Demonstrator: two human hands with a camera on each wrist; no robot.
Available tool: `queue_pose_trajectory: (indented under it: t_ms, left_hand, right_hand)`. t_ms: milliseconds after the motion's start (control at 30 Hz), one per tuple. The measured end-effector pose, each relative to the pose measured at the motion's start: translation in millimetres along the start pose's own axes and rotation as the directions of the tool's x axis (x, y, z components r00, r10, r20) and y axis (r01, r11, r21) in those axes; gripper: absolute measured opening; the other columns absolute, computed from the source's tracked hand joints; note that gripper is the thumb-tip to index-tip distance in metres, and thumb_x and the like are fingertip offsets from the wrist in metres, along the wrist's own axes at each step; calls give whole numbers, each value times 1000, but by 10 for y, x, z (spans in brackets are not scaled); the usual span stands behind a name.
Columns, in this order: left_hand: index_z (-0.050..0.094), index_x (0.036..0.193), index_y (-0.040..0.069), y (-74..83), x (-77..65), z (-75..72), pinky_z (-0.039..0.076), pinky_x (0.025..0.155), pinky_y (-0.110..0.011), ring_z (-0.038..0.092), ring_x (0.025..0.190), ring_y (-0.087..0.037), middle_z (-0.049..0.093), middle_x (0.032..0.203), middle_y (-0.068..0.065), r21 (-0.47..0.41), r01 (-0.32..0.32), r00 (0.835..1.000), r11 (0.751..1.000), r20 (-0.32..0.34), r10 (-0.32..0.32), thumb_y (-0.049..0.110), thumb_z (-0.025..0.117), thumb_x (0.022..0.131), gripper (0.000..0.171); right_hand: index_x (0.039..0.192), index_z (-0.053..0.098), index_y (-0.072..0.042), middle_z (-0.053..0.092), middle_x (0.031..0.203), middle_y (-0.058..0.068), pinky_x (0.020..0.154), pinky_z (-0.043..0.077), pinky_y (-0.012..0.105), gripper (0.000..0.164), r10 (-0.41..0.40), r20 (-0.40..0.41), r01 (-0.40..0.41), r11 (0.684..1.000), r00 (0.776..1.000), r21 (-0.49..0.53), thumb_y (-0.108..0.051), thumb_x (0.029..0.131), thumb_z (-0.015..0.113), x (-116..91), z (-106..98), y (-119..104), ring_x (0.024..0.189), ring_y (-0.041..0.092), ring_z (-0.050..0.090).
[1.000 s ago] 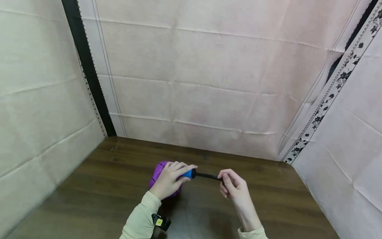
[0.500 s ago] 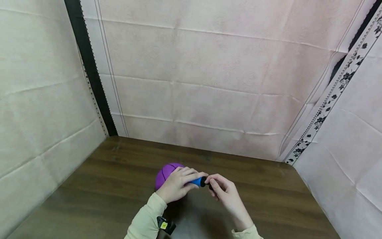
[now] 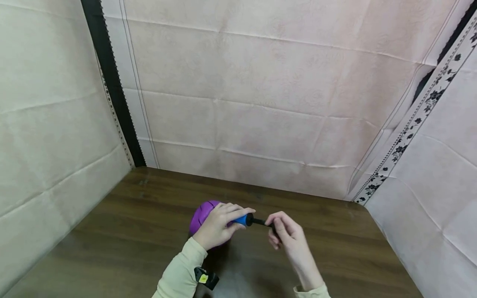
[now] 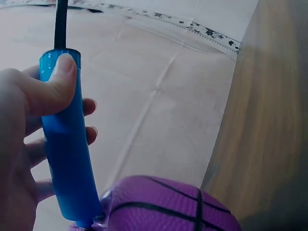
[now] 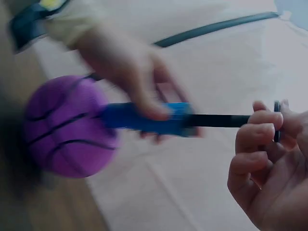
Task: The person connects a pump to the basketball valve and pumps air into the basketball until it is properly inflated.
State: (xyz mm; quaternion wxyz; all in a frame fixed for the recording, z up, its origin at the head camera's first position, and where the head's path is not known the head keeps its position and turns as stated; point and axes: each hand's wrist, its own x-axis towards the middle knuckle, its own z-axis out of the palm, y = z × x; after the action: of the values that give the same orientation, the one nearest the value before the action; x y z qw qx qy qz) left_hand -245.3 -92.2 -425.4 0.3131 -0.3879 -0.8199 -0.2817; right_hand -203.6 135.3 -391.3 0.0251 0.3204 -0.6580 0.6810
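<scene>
It looks like a pumping stroke in hand here! The left hand (image 3: 218,227) is wrapped round the blue pump (image 4: 71,163), thumb pressed near the rod end, while the right hand (image 3: 292,238) grips the black handle (image 5: 276,136), with a length of black rod (image 5: 216,121) showing between them. The purple ball (image 5: 72,139) sits at the pump's other end, above the wooden table (image 3: 123,240); whether it rests there is hard to tell. The next move seems to call for a straight inward push, left grip steady, pump and ball kept aligned.
</scene>
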Motion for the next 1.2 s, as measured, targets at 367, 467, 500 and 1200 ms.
queue_pose_trajectory:
  t_ms: [367,467,500,1200]
  left_hand:
    - [64,125,25,7,10,-9,48,92,-36,65,104,-10,71,113,7,-8,17,999,1000,28,-17,27,74,84,43]
    - [64,125,26,-67,-29,-58,49,95,-40,65,108,-13,71,115,6,-2,66,998,998,4,-66,25,75,83,43]
    - [64,125,27,-89,-40,-73,49,95,-41,65,109,-14,71,115,5,1,79,997,997,-5,-79,24,75,83,43]
    - [64,123,25,-26,-85,-5,49,90,-37,66,102,-10,72,111,6,-112,114,991,987,78,-106,24,74,85,40]
  right_hand:
    - [100,56,5,43,62,-2,47,35,26,33,212,-174,-222,974,962,-37,-26,104,45,-10,112,37,53,6,41]
    - [96,59,0,40,58,-1,43,30,31,35,102,-194,-113,992,976,-47,-24,106,35,-53,20,-118,48,12,36]
    - [94,60,-3,38,57,0,43,29,32,37,65,-202,-76,996,977,-48,-23,107,33,-68,-3,-160,47,15,35]
    - [101,53,6,36,63,0,44,35,25,35,210,-139,-222,972,968,-76,-26,106,38,24,263,84,48,5,38]
